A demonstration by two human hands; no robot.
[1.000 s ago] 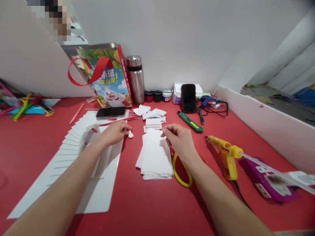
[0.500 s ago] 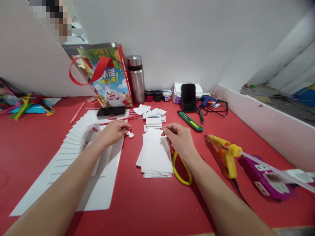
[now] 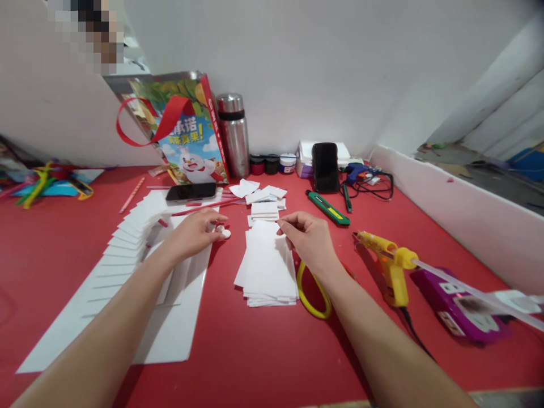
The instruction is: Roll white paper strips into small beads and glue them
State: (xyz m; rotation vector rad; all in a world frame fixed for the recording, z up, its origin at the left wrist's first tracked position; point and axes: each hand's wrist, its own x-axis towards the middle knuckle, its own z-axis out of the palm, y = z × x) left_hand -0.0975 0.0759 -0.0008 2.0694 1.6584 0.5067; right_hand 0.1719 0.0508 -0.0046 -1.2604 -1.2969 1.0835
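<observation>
My left hand [image 3: 196, 233] is just above the red table, thumb and forefinger apart. Right at its fingertips lie small white lumps [image 3: 225, 232]; whether the thumb touches them I cannot tell. My right hand [image 3: 309, 233] is closed in a pinch by the far right corner of a stack of white cards [image 3: 272, 263]; anything between its fingertips is too small to make out. Beyond that stack are smaller white pieces [image 3: 264, 211]. Under my left forearm, a white board [image 3: 178, 340] bears a curved, stepped row of white strips [image 3: 123, 249].
A yellow glue gun [image 3: 393, 272] and a purple power strip [image 3: 459, 311] lie to the right, near a yellow loop [image 3: 314, 311]. A green utility knife [image 3: 327, 208], a phone [image 3: 191, 192], a steel flask [image 3: 235, 139] and a gift bag [image 3: 191, 141] are farther back.
The thumb and forefinger of my left hand have parted at the white lumps, and more of the lumps shows. My right hand keeps its pinch almost unmoved.
</observation>
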